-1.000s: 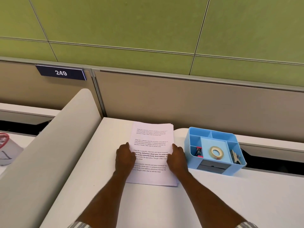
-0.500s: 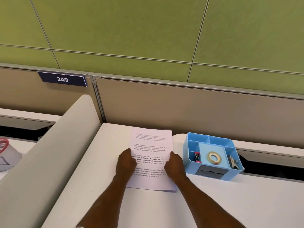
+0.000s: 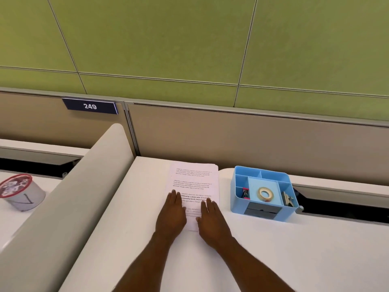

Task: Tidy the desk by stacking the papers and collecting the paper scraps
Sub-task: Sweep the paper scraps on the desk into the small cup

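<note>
Since the earlier frames, both hands are shifting inward from the side edges of the stack of white printed paper sheets (image 3: 194,178) and are now lying on top of its near end. The left hand (image 3: 171,213) is resting palm down over the stack's near left portion, its fingers (image 3: 175,197) extending straight and close together, gripping nothing. The right hand (image 3: 212,220) is lying likewise flat over the near right portion, fingers straight and slightly spread, pressing on the top sheet rather than holding it. A narrow strip of paper is showing between the two hands. The stack is sitting squared on the white desk surface (image 3: 273,249), its far edge lying close to the beige partition panel (image 3: 242,140). Just to the right of the stack, a light blue plastic desk organiser (image 3: 236,205) is standing on the desk, apart from the paper; a roll of beige adhesive tape (image 3: 265,194) is lying flat in its central compartment, a small red and black item (image 3: 245,192) is sitting in the left compartment, and a metallic item (image 3: 287,200) in the right one. A rounded grey divider (image 3: 69,207) is bordering the desk on the left; beyond it a grey cylindrical container with a red-rimmed lid (image 3: 21,192) is standing on the neighbouring desk. A dark blue label reading 249 (image 3: 90,106) is hanging on the partition below green wall panels (image 3: 168,39).
</note>
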`<state>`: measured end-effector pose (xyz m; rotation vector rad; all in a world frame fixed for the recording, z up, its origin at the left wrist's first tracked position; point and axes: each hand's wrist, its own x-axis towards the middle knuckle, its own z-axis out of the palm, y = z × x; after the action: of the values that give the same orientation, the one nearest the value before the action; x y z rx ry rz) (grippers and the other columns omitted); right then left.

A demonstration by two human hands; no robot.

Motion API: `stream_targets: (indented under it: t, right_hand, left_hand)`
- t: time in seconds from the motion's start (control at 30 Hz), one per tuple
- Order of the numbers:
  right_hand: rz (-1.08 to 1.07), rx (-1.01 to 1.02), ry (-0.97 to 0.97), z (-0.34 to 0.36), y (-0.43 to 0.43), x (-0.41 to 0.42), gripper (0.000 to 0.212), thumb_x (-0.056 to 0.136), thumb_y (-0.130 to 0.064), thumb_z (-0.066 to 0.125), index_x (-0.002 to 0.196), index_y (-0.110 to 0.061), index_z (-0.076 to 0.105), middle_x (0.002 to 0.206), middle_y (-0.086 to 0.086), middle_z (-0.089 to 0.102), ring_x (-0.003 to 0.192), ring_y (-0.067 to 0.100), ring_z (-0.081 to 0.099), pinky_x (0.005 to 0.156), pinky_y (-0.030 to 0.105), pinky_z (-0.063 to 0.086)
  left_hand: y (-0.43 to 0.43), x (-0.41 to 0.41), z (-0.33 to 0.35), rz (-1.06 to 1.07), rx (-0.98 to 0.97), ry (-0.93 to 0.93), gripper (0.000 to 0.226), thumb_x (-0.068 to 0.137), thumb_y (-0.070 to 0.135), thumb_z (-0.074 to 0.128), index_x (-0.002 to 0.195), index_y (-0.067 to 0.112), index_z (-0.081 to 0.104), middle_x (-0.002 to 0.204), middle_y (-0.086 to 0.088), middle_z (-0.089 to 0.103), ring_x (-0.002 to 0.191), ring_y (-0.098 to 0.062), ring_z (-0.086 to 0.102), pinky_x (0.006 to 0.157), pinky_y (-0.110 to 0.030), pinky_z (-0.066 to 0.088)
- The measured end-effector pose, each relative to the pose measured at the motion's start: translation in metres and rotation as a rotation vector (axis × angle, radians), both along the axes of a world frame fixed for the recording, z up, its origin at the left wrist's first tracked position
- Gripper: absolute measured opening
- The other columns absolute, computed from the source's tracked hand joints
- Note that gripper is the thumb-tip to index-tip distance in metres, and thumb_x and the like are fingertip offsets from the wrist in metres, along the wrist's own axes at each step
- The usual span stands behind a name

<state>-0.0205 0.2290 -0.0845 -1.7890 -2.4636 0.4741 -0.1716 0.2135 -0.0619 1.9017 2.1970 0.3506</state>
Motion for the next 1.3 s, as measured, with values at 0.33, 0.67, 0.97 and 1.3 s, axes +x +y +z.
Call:
stream_targets:
  t: [0.33, 0.67, 0.97, 1.3]
  right_hand:
    - [0.012, 0.025, -0.002, 0.022, -0.075, 0.087, 0.064, 0.100, -0.053, 0.022, 0.155, -0.024, 0.004, 0.164, -0.001, -0.001, 0.151, 0.022, -0.003, 0.112, 0.033, -0.009]
    - [-0.097, 0.050, -0.008, 0.052, -0.136, 0.234, 0.066, 0.100, -0.055, 0.021, 0.155, -0.023, 0.004, 0.164, 0.002, -0.003, 0.151, 0.022, -0.004, 0.119, 0.035, -0.003]
    - [-0.095, 0.158, -0.061, 0.057, -0.187, 0.356, 0.063, 0.102, -0.048, 0.021, 0.154, -0.013, 0.013, 0.163, 0.013, 0.008, 0.151, 0.029, 0.005, 0.121, 0.038, 0.002]
    - [-0.197, 0.222, -0.070, 0.068, -0.211, 0.428, 0.062, 0.103, -0.046, 0.025, 0.153, -0.009, 0.018, 0.160, 0.018, 0.015, 0.149, 0.032, 0.011, 0.121, 0.040, 0.009]
  left_hand:
    - [-0.078, 0.084, 0.017, -0.092, 0.014, 0.038, 0.097, 0.081, 0.064, -0.028, 0.155, 0.010, 0.001, 0.164, -0.009, -0.003, 0.152, -0.023, -0.001, 0.120, -0.030, -0.005]
    - [-0.130, 0.230, 0.037, -0.148, -0.073, -0.041, 0.067, 0.103, 0.050, 0.019, 0.156, 0.015, -0.004, 0.164, -0.001, -0.010, 0.151, -0.016, -0.009, 0.122, -0.031, -0.002]
    - [-0.168, 0.351, 0.037, -0.266, 0.001, -0.060, 0.066, 0.104, 0.049, 0.019, 0.156, 0.014, -0.003, 0.164, -0.002, -0.010, 0.151, -0.016, -0.009, 0.113, -0.024, -0.011]
    - [-0.166, 0.421, 0.049, -0.379, 0.027, -0.039, 0.067, 0.103, 0.050, 0.020, 0.156, 0.016, -0.001, 0.164, 0.000, -0.009, 0.151, -0.016, -0.008, 0.114, -0.026, -0.009]
